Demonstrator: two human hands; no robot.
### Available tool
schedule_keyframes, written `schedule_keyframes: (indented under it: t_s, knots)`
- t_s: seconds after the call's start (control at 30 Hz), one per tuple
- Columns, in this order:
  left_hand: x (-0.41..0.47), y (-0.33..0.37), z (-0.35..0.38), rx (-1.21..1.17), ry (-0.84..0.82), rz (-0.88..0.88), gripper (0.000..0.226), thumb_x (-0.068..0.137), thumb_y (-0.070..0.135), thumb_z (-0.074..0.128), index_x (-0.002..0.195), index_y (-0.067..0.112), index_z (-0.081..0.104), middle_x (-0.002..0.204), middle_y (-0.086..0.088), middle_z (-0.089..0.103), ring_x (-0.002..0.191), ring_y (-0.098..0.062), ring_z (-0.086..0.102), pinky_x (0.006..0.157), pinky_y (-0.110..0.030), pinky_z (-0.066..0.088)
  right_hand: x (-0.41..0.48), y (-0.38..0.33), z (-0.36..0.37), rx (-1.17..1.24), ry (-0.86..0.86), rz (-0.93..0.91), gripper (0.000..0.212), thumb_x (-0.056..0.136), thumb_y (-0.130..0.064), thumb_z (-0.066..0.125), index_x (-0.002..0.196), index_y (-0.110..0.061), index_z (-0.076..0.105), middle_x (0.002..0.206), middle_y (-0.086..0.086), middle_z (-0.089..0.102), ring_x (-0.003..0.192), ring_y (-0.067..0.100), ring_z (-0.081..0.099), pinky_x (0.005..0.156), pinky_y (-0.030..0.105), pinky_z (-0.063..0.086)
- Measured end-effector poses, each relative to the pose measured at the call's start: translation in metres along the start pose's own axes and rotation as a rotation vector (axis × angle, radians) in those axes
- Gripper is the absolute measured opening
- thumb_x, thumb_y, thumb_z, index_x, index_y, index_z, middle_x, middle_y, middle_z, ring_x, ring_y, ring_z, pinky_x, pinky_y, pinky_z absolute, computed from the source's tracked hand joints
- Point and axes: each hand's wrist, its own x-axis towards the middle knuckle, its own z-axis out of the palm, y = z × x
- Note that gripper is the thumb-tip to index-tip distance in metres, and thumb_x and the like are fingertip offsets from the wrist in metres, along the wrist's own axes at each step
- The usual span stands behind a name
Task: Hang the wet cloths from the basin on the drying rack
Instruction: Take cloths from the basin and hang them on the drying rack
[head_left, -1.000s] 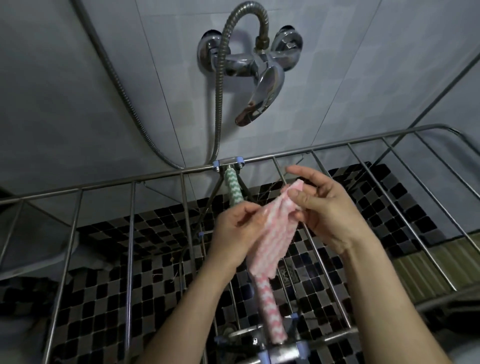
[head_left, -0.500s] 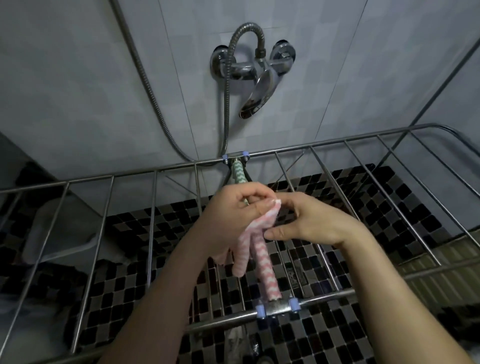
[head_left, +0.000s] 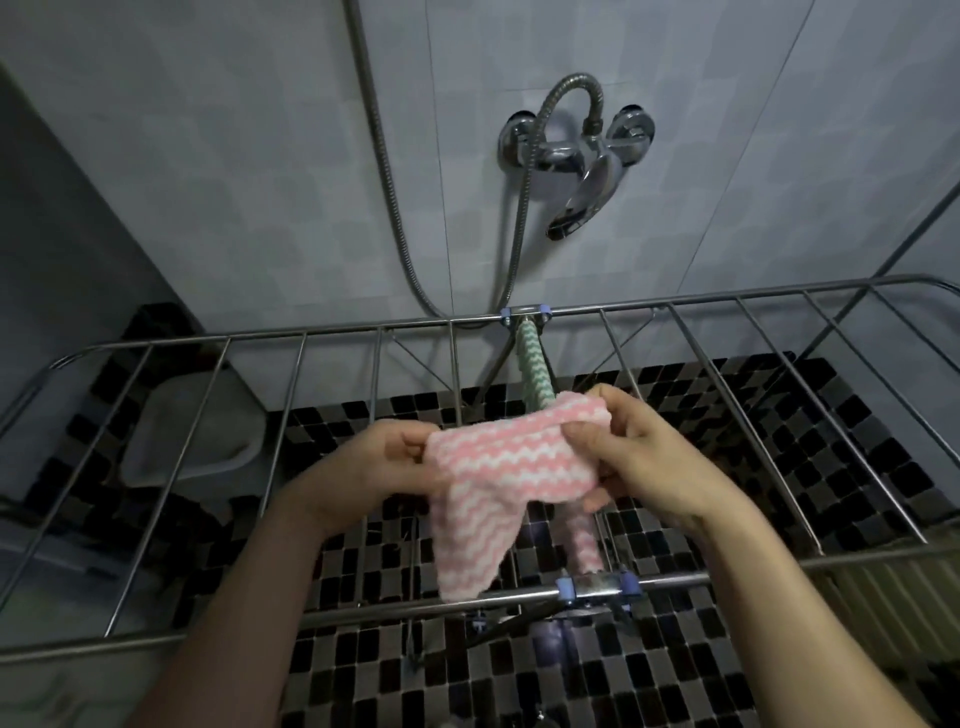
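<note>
Above the drying rack (head_left: 727, 306), left hand (head_left: 374, 467) and right hand (head_left: 644, 457) — apart, palms inward — each pinch the pink-and-white cloth (head_left: 498, 467); its top edge runs left-right, one corner hanging down.

Left hand (head_left: 382, 470): fingers curled, thumb on top, pinching the left edge of the pink cloth (head_left: 511, 467).
Right hand (head_left: 660, 467): level with the left, thumb and fingers pinching the cloth's right edge.
Forearms (head_left: 244, 613): bare, reaching forward, converging slightly.
</note>
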Motion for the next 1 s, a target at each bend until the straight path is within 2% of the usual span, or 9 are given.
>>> schedule_keyframes:
  t_s: [0.07, 0.17, 0.27, 0.4, 0.5, 0.6, 0.7, 0.83, 1.0]
  knots:
    - [-0.013, -0.013, 0.0, -0.318, 0.016, 0.017, 0.041, 0.071, 0.014, 0.072, 0.109, 0.001, 0.066, 0.097, -0.013, 0.071, 0.086, -0.024, 0.069, 0.071, -0.031, 0.056, -0.005, 0.007, 0.013, 0.033, 0.058, 0.006, 0.018, 0.096, -0.022, 0.055, 0.107, -0.009, 0.049, 0.085, 0.006, 0.07, 0.069, 0.027, 0.07, 0.045, 0.027, 0.055]
    - [-0.021, -0.037, 0.001, -0.433, 0.085, -0.081, 0.039, 0.078, 0.009, 0.069, 0.116, 0.003, 0.062, 0.11, -0.018, 0.069, 0.095, -0.034, 0.069, 0.073, -0.038, 0.058, 0.001, 0.029, 0.032, -0.085, 0.178, 0.032, 0.02, 0.099, -0.028, 0.052, 0.109, -0.012, 0.046, 0.076, 0.01, 0.065, 0.048, 0.02, 0.059, 0.037, 0.026, 0.046]
    - [-0.009, -0.068, 0.005, -0.184, 0.324, -0.2, 0.018, 0.091, 0.012, 0.062, 0.109, 0.013, 0.064, 0.109, -0.015, 0.07, 0.096, -0.033, 0.069, 0.081, -0.048, 0.058, 0.027, 0.062, 0.046, -0.316, 0.266, 0.151, 0.025, 0.101, -0.025, 0.047, 0.124, -0.022, 0.037, 0.074, 0.01, 0.057, 0.046, 0.013, 0.052, 0.042, 0.027, 0.045]
    - [0.018, -0.101, 0.014, 0.067, 0.482, -0.346, 0.013, 0.097, 0.021, 0.052, 0.109, 0.022, 0.056, 0.105, -0.004, 0.065, 0.089, -0.021, 0.067, 0.074, -0.039, 0.056, 0.061, 0.105, 0.058, -0.467, 0.325, 0.214, 0.076, 0.089, -0.014, 0.051, 0.147, -0.044, 0.011, 0.103, -0.003, 0.06, 0.078, 0.018, 0.064, 0.069, 0.042, 0.057]
    - [0.036, -0.109, 0.016, 0.078, 0.518, -0.303, 0.014, 0.099, 0.026, 0.047, 0.111, 0.023, 0.052, 0.103, -0.002, 0.062, 0.088, -0.016, 0.061, 0.073, -0.032, 0.05, 0.077, 0.116, 0.063, -0.538, 0.442, 0.28, 0.048, 0.094, -0.02, 0.045, 0.137, -0.032, 0.03, 0.108, 0.001, 0.06, 0.087, 0.02, 0.06, 0.079, 0.045, 0.054]
    - [0.049, -0.117, 0.016, 0.158, 0.634, -0.27, 0.014, 0.101, 0.029, 0.04, 0.111, 0.026, 0.049, 0.095, 0.001, 0.06, 0.08, -0.013, 0.058, 0.068, -0.03, 0.047, 0.085, 0.114, 0.07, -0.548, 0.512, 0.289, 0.028, 0.103, -0.027, 0.03, 0.129, -0.031, 0.039, 0.095, -0.005, 0.054, 0.074, 0.007, 0.048, 0.062, 0.029, 0.041]
    - [0.053, -0.124, 0.015, 0.194, 0.709, -0.264, 0.019, 0.103, 0.028, 0.034, 0.12, 0.028, 0.043, 0.088, 0.013, 0.051, 0.076, -0.005, 0.052, 0.066, -0.031, 0.044, 0.093, 0.114, 0.077, -0.643, 0.542, 0.272, 0.022, 0.105, -0.031, 0.025, 0.124, -0.029, 0.036, 0.089, -0.002, 0.06, 0.072, 0.014, 0.055, 0.057, 0.029, 0.043]
    - [0.06, -0.128, 0.011, 0.181, 0.749, -0.287, 0.022, 0.104, 0.029, 0.03, 0.125, 0.024, 0.038, 0.087, 0.013, 0.047, 0.074, -0.006, 0.05, 0.063, -0.03, 0.043, 0.103, 0.115, 0.083, -0.903, 0.476, 0.308, 0.034, 0.098, -0.016, 0.043, 0.129, -0.019, 0.029, 0.119, 0.015, 0.061, 0.099, 0.035, 0.063, 0.079, 0.043, 0.05]
    - [0.071, -0.134, 0.004, 0.163, 0.718, -0.356, 0.021, 0.104, 0.033, 0.027, 0.123, 0.026, 0.032, 0.089, 0.004, 0.049, 0.074, -0.017, 0.053, 0.068, -0.035, 0.047, 0.089, 0.11, 0.099, -1.154, 0.304, 0.313, 0.049, 0.095, -0.058, 0.042, 0.11, -0.015, 0.057, 0.112, 0.008, 0.062, 0.103, 0.027, 0.059, 0.08, 0.038, 0.051]
